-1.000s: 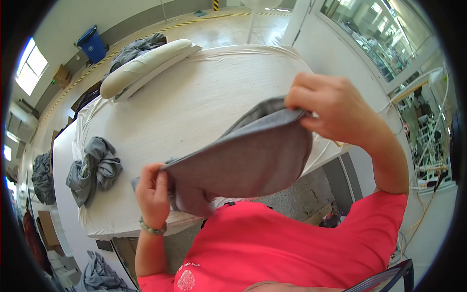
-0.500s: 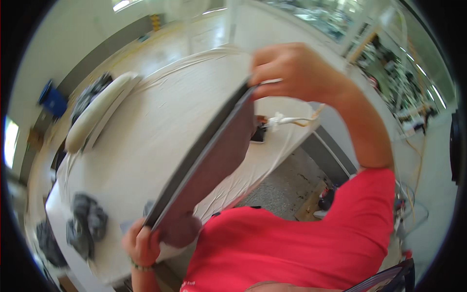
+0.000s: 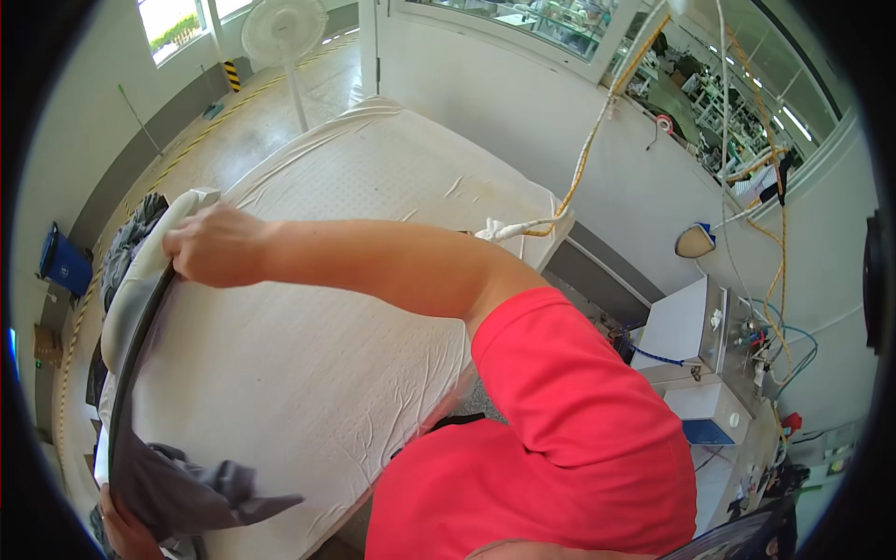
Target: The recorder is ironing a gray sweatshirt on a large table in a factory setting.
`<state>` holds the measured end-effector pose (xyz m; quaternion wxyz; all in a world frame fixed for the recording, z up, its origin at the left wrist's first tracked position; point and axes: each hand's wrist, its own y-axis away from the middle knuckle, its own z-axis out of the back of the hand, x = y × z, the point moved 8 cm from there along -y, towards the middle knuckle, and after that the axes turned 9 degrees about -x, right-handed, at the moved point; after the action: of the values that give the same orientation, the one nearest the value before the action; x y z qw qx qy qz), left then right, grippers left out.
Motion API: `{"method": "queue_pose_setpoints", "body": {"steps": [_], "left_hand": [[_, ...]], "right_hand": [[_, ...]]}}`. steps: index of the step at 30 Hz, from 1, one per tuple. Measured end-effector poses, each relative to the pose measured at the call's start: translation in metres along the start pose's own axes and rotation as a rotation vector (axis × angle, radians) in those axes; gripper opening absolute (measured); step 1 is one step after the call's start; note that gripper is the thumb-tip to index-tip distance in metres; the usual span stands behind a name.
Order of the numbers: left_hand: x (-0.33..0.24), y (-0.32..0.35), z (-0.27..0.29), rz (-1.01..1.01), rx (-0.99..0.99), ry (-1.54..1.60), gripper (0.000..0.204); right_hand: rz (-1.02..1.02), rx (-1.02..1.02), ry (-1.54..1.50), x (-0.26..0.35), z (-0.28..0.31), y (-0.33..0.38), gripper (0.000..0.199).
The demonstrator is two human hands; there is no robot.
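Head view: the cloth-covered surface (image 3: 289,373) is filling most of the space ahead, with the long white padded board (image 3: 157,245) standing along its left side. Grey garment (image 3: 173,490), next in size: it is stretching alongside that board, its lower folds bunching over the surface's near-left corner. Change noted: half a second ago it was spanning the near middle of the surface, well apart from the board; now it is lying close against it. Judgement: the handling is shifting to the board, with the cloth being kept taut between two holding points. Whether it is wrapping over the board or only passing in front, I am not able to tell. Right hand (image 3: 219,245) is gripping the far end of the garment's dark edge (image 3: 140,345), near the board's far end. Left hand (image 3: 129,532), partly cut off by the lower rim, is grasping the near end.
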<state>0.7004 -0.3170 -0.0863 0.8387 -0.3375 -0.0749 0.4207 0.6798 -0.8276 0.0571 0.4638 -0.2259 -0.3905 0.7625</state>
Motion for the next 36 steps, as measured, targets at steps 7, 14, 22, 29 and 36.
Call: {"method": "queue_pose_setpoints", "body": {"steps": [7,14,22,29,36], "left_hand": [[-0.067,-0.003,0.012,-0.196,0.098,0.006,0.026],[-0.081,0.030,-0.096,-0.115,0.181,0.273,0.021],[-0.049,-0.065,-0.071,-0.175,0.085,0.096,0.018],[-0.129,-0.039,-0.085,-0.177,-0.001,0.131,0.021],[-0.231,0.061,-0.170,-0.085,0.301,0.193,0.021]], "right_hand": [[0.085,0.389,-0.001,0.024,-0.011,0.054,0.012],[-0.280,0.616,-0.316,0.028,-0.036,0.129,0.008],[-0.343,0.375,-0.220,-0.041,-0.118,0.097,0.013],[-0.214,0.222,-0.117,-0.067,-0.113,0.110,0.009],[-0.144,0.419,-0.019,-0.078,-0.070,0.272,0.006]]}}
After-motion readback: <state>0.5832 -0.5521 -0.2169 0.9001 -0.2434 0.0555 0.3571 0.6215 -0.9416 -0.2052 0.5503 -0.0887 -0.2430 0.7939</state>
